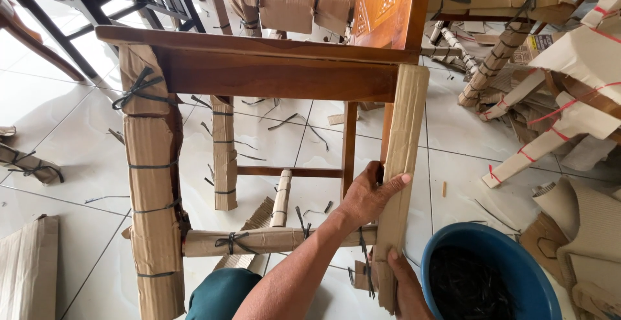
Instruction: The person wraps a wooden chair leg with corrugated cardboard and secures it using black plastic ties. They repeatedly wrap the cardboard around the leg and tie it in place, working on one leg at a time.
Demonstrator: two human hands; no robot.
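The left hand (370, 194) wraps around a strip of corrugated cardboard (400, 177) that stands against the front leg of a wooden chair (278, 67). Its fingers curl behind the strip out of sight, and its thumb (396, 181) lies flat across the front face, pressing the cardboard to the leg. The right hand (409, 287) sits lower on the same strip, just under the left thumb's side, with one fingertip (393, 254) touching the strip's outer edge; the rest of its fingers are hidden behind the cardboard, so I cannot tell whether they are spread or closed.

The strip runs upright from the seat rail down past both hands to the tiled floor (65, 126). Just behind the left fingers, a cardboard-wrapped rung (259, 241), tied with dark straps, meets the leg. Across from the fingers, the other front leg (154, 184) is already sheathed in cardboard and bound with dark straps.

Beside the right hand's fingers stands a blue bucket (446, 255) holding dark straps. Cardboard scraps (582, 229) lie beyond the bucket, well apart from both hands.
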